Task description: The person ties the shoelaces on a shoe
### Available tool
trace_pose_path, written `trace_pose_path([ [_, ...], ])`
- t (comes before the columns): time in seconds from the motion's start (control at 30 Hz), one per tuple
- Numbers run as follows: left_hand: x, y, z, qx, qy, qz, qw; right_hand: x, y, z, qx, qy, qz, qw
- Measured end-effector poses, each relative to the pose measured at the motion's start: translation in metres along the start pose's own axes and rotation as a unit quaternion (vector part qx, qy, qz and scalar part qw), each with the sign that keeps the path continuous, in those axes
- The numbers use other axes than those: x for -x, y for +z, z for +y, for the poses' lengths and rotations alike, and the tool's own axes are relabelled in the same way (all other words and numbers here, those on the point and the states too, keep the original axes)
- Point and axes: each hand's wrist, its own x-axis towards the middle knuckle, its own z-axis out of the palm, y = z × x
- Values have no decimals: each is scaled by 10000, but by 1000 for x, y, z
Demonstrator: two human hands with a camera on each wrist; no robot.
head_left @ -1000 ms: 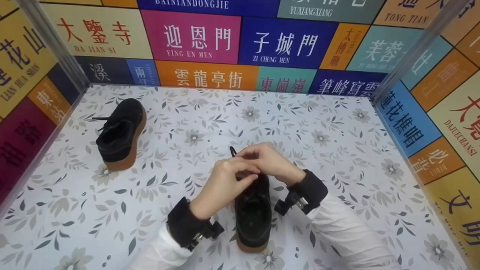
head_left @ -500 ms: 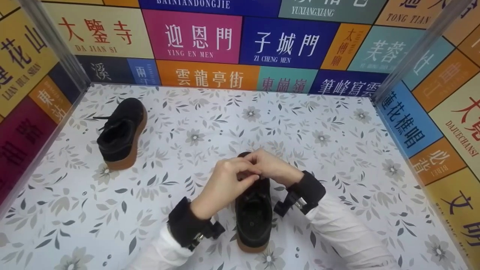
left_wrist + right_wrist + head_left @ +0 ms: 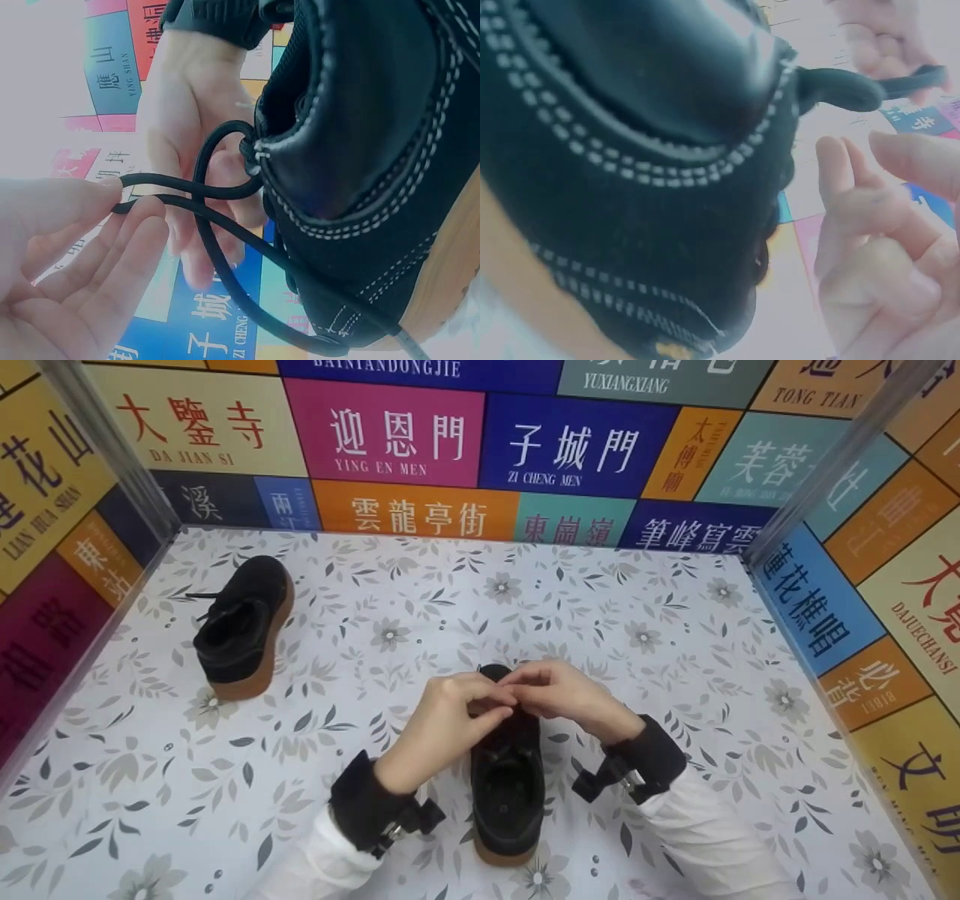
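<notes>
A black shoe (image 3: 507,829) with a brown sole stands below both hands, its heel toward me. My left hand (image 3: 442,724) is over its front part. In the left wrist view, thumb and forefinger pinch a doubled black shoelace (image 3: 247,238), which forms a loop beside the shoe's tongue. My right hand (image 3: 574,697) is close against the left fingertips in the head view. Seen from the right wrist, its thumb and bent fingers (image 3: 874,210) are apart with nothing between them, just below the lace (image 3: 847,88). The hands cover much of the lacing in the head view.
Another black shoe (image 3: 244,622) with a brown sole stands at the back left, a lace end sticking out to its left. The table (image 3: 360,607) has a floral cover. Printed panels (image 3: 405,442) enclose the back and sides.
My right hand has come back toward me and shifted right, its fingers changing pose. A lace loop that stuck up beyond it has dropped from sight. The left hand stays almost still.
</notes>
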Motion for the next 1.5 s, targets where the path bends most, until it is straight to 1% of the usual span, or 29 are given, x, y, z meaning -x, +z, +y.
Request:
trace_pose_path([
  [0.1,0,-2,0,30,-21,-20,10000,9,0,0,303,32,216,9993],
  [0.2,0,-3,0,8,-58,-37,10000,17,3,-1,523,36,242,9983],
  [0.33,-1,-3,-1,-116,-63,-29,9999,25,8,-1,621,-106,173,9979],
  [0.43,-2,-3,-2,-141,-73,-31,9999,30,11,-2,616,-204,238,9976],
  [0.6,-3,-3,-2,-144,-103,-13,9998,35,14,0,769,-328,434,9956],
  [0.67,-3,-2,-2,-153,-107,-19,9998,36,16,1,818,-422,520,9944],
  [0.8,-4,-1,-2,-144,-119,-55,9998,34,21,4,909,-751,695,9906],
  [0.87,-4,0,-2,-119,-124,-82,9998,33,24,4,1067,-952,822,9863],
  [0.97,-4,0,-1,-68,-170,-98,9998,32,27,4,1410,-1213,1147,9758],
  [1.1,-4,1,-1,-40,-208,-67,9998,31,33,6,1728,-1660,1574,9580],
  [1.2,-4,1,-1,-48,-192,-31,9998,30,37,8,1850,-2073,1801,9436],
  [1.27,-4,1,-1,-40,-197,-15,9998,29,39,10,1889,-2262,1919,9361],
  [1.4,-3,0,-3,17,-261,2,9997,28,43,12,1903,-2355,2106,9295],
  [1.5,-1,-5,-5,24,-358,25,9994,30,46,7,1868,-2334,2163,9294],
])
